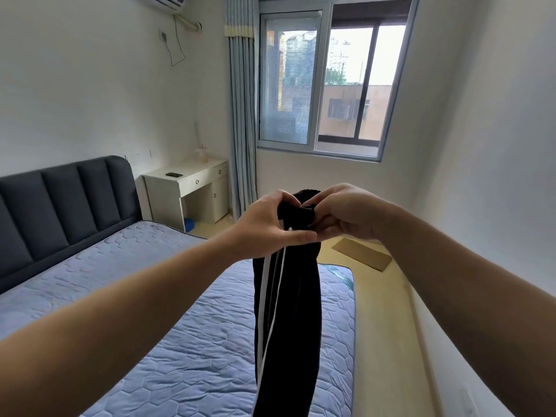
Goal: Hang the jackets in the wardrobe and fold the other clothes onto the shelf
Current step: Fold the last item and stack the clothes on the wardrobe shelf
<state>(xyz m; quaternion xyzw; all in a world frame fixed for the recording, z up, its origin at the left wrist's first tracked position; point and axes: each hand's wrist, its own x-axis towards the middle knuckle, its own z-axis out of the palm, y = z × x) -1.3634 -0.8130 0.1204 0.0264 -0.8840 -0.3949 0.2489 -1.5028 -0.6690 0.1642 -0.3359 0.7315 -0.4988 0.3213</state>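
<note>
The black striped trousers [288, 311] hung over the bed [150, 296] with their long axis toward 6 o'clock, waistband pinched by the left grip [270, 224] at 9 o'clock and the right grip [343, 213] at 3 o'clock, both equally near.

Bed [168, 311] with blue quilted mattress cover, dark padded headboard [60, 203] at far end. Light wood floor [388, 296] beside it; flat cardboard piece [362, 253] lies on floor below window. White desk [192, 179] in corner, small dark flat object [174, 174] on top, blue item [189, 224] on floor under it.
</note>
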